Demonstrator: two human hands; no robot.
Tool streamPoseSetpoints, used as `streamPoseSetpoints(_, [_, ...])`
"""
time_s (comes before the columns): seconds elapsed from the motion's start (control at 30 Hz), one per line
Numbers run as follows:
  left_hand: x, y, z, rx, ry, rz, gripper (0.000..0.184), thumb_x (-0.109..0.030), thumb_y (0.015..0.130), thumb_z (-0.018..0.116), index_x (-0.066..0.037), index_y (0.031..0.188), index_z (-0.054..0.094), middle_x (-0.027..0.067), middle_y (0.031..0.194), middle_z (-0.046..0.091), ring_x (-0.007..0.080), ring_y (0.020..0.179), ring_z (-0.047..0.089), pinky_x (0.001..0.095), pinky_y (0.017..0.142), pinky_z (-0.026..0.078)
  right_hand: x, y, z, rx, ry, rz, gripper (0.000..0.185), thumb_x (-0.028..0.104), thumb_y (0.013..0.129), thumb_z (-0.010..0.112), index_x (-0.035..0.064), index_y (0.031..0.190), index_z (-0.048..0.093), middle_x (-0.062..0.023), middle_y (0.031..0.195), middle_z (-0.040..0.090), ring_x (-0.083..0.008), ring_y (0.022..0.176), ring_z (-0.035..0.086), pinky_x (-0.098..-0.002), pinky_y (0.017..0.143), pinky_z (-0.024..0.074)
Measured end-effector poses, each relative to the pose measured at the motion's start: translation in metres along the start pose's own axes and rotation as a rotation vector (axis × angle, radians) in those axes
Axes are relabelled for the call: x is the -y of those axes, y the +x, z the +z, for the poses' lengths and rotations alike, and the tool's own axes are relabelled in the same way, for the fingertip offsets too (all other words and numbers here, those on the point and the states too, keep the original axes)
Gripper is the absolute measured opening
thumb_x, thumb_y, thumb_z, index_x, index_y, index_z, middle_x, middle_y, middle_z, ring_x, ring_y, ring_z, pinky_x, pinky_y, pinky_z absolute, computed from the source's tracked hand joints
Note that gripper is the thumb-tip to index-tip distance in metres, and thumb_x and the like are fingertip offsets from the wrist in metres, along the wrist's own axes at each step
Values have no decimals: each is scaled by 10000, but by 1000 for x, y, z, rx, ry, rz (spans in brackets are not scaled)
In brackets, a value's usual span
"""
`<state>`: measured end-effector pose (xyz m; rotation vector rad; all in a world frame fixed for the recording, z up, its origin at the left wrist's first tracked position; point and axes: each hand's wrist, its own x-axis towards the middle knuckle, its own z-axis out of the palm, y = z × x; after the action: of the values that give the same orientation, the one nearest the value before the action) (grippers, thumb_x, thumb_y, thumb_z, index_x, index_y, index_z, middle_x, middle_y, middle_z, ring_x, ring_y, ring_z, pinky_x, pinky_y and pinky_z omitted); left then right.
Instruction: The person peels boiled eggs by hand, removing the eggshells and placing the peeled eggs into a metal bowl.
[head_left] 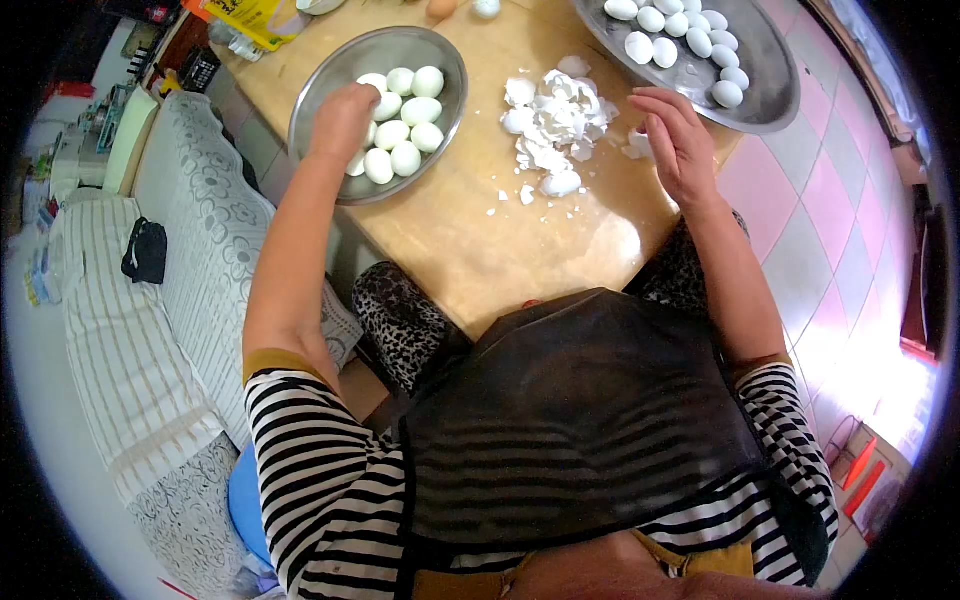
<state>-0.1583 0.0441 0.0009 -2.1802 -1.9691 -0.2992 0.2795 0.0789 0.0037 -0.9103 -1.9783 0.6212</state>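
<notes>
My left hand (343,120) reaches over the left side of a metal bowl (443,62) that holds several whole pale eggs (397,132). Its fingers are bent down at the eggs, and whether they grip one is hidden. To the right of the shell pile, my right hand (677,143) is raised above the table with its fingers apart and nothing visible between them. Broken white eggshells (560,115) lie heaped between the two hands, with small bits scattered below. A second metal bowl (768,105) at the upper right holds several white eggs (698,42).
The wooden table (470,255) ends close to my lap. A brown egg (440,9), a pale egg (486,7) and a yellow package (258,20) stand at its far side. A covered sofa (200,230) is on the left, tiled floor (800,215) on the right.
</notes>
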Motion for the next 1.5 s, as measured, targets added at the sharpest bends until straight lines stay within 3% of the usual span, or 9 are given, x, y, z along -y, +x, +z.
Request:
streamPoseSetpoints(0.23, [-62, 14, -52, -262, -496, -133, 167, -148, 847, 660, -52, 983, 671, 126, 907, 668, 283, 838, 648, 347, 749, 502, -2, 1, 0, -42, -41, 23, 230, 113, 892, 574, 117, 1110, 649, -86, 1058, 642, -235, 911, 637, -323, 788, 515])
streamPoseSetpoints(0.43, [-170, 4, -93, -148, -413, 70, 122, -119, 805, 670, -47, 902, 687, 107, 850, 668, 269, 863, 642, 366, 753, 490, -6, -1, 0, -90, -155, -95, 191, 221, 873, 632, 141, 1044, 658, -96, 870, 647, -279, 805, 630, -369, 715, 514])
streamPoseSetpoints(0.6, [-210, -27, -80, -218, -242, 293, 309, -4, 794, 573, -36, 1097, 629, 161, 1111, 604, 357, 1087, 544, 436, 944, 420, -2, -8, -5, -73, -212, -142, 246, 40, 848, 577, 114, 1074, 639, -84, 1042, 595, -266, 949, 601, -344, 795, 506])
streamPoseSetpoints(0.7, [-199, -73, -76, -62, -382, 218, 387, 8, 793, 557, -31, 1177, 585, 182, 1215, 554, 384, 1144, 500, 454, 997, 384, 2, -11, -13, -93, -195, -167, 310, -6, 833, 554, 116, 1107, 628, -82, 1138, 561, -266, 1013, 577, -340, 839, 499])
streamPoseSetpoints(0.9, [-122, -207, -51, -8, -374, -75, 254, -60, 838, 573, -36, 1079, 651, 176, 1264, 546, 381, 1160, 498, 445, 1016, 371, -6, 13, -56, -336, -127, -144, 357, 18, 770, 569, 113, 1107, 639, -111, 1123, 587, -295, 1033, 568, -369, 885, 479])
streamPoseSetpoints(1.03, [-117, -257, -33, -25, -459, -341, 273, -112, 862, 577, -39, 1117, 643, 181, 1316, 510, 359, 1208, 468, 429, 1022, 363, -29, 59, -83, -183, -410, 30, 303, 155, 835, 565, 109, 1122, 648, -156, 1078, 624, -327, 1034, 584, -411, 889, 476])
streamPoseSetpoints(1.17, [-128, -257, -26, -144, -435, -470, 279, -171, 895, 550, -57, 1131, 644, 175, 1346, 484, 345, 1227, 439, 417, 1037, 334, -88, 99, -62, 372, -696, 286, 447, 313, 868, 593, 135, 1276, 549, -176, 1163, 625, -357, 1071, 590, -443, 906, 470])
streamPoseSetpoints(1.3, [-130, -257, -25, -194, -460, -508, 260, -167, 889, 559, -65, 1108, 654, 167, 1307, 510, 347, 1189, 464, 413, 1025, 344, -120, 125, -36, 631, -776, 366, 528, 405, 874, 590, 77, 1284, 528, -219, 1174, 614, -374, 1077, 589, -434, 928, 456])
streamPoseSetpoints(1.5, [-123, -257, -23, -197, -445, -469, 257, -174, 879, 578, -60, 1095, 657, 158, 1263, 537, 345, 1159, 483, 417, 1002, 366, -175, 128, -27, 601, -831, 321, 523, 429, 804, 665, 56, 1162, 588, -187, 1121, 643, -337, 1037, 611, -409, 894, 473])
